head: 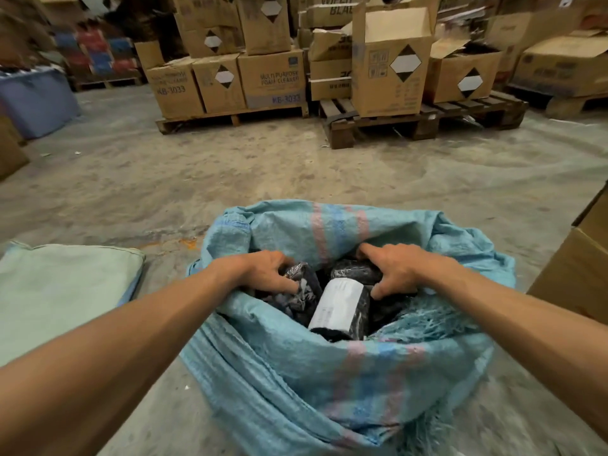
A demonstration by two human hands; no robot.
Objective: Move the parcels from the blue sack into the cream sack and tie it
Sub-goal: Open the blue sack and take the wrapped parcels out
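Note:
The blue woven sack (296, 366) stands open on the floor in front of me, its mouth rolled down. Inside lie several black plastic-wrapped parcels, one with a white label (339, 307) facing up. My left hand (266, 269) reaches into the sack and grips a crinkled black parcel (301, 291) on the left side. My right hand (391, 269) grips another black parcel (357, 271) at the back right. The cream sack (62, 291) lies flat on the floor to the left of the blue sack.
A brown cardboard box (579, 274) stands close on the right. Pallets (388, 123) stacked with cardboard boxes (273, 80) line the far side. A blue-grey bin (36, 100) sits at far left. Bare concrete floor (263, 166) lies between.

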